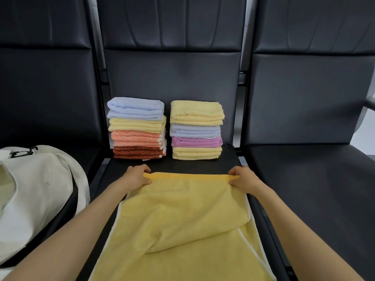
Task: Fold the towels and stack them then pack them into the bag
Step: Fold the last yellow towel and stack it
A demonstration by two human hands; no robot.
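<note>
A yellow towel (182, 216) with white trim lies spread over the middle black seat, one layer doubled over the other. My left hand (137, 176) pinches its far left corner and my right hand (242, 179) pinches its far right corner, holding the far edge stretched between them. Behind them stand two stacks of folded towels: the left stack (137, 130) has blue, yellow, orange and rust layers, the right stack (195, 129) has yellow, blue, pink and yellow layers. A white cloth bag (34, 195) lies on the seat to the left.
Three black padded seats stand in a row with tall backrests (172, 67). The right seat (316, 179) holds nothing. The bag's strap (81, 179) hangs over the gap beside the middle seat. A black clip (23, 152) sits at the bag's top.
</note>
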